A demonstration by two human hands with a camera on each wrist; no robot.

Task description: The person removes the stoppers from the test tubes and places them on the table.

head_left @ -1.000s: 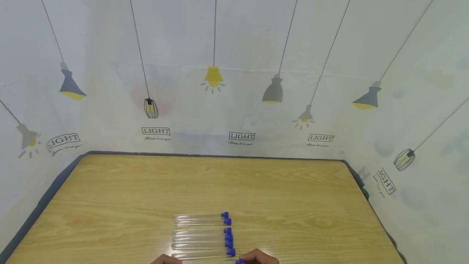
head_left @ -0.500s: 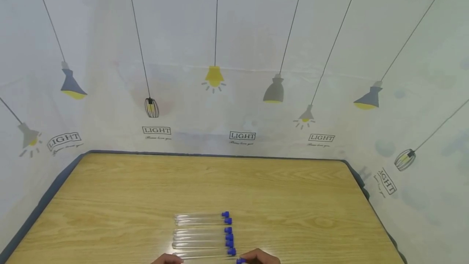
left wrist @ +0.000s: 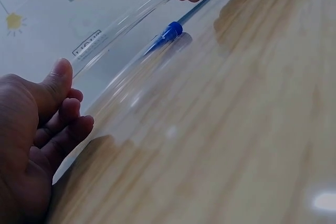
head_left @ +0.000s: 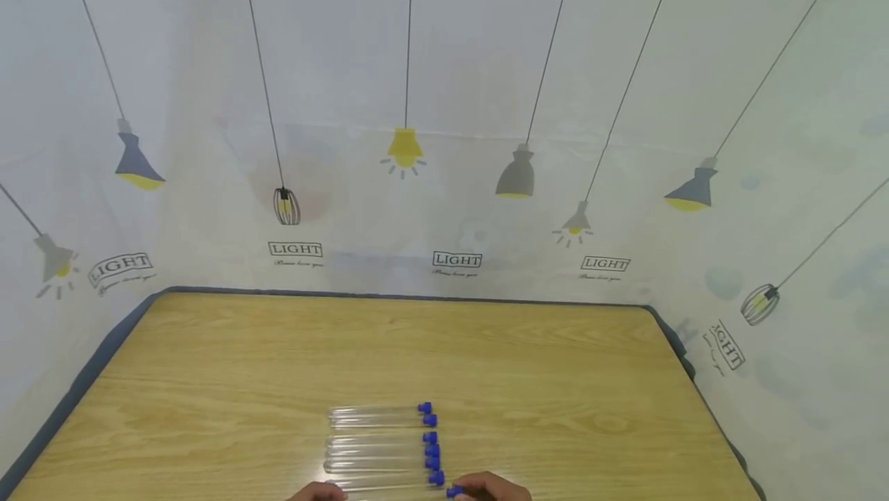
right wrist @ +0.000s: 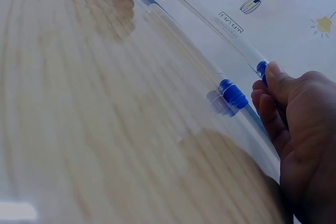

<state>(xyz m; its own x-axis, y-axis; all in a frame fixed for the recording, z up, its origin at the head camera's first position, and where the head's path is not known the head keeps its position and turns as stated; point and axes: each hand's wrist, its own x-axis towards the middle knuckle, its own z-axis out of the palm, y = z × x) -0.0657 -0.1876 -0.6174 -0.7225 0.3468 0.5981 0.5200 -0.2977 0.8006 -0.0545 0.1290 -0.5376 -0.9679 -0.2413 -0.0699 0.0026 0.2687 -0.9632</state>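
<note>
At the near side of the bench (head_left: 556, 377), a slim clear tube (right wrist: 223, 31) is held level between two bare hands, raised off the wood. It is smooth, straight and see-through, glass or plastic, I cannot tell which, with pale streaks of shine running along its length. The left hand (left wrist: 23, 129) pinches its plain end between thumb and fingers, the lower fingers loosely bent beneath. The right hand (right wrist: 310, 124) pinches the blue cap (right wrist: 261, 71) at the other end; that cap is opaque and partly covered by the thumb and fingers.

Just beyond lie six similar capped tubes (head_left: 375, 452), roughly parallel, their blue ends all toward the person's right: one nearest the hands, then three close together, then two farther off. In both wrist views the nearest lying tube hides whatever is behind it, and the head view's lower edge cuts off most of both hands.

The bench top is yellowish wood grain, glossy enough to throw back a bright glare spot (left wrist: 325, 201) and a blurred reflection of a cap. A dark blue-grey edging (head_left: 417, 298) runs along its far side. Behind and to the sides hangs a pale, faintly creased wall covering (head_left: 333, 61), printed with hanging lamps (head_left: 405, 147) on thin cords and boxed "LIGHT" labels (head_left: 457, 260).
</note>
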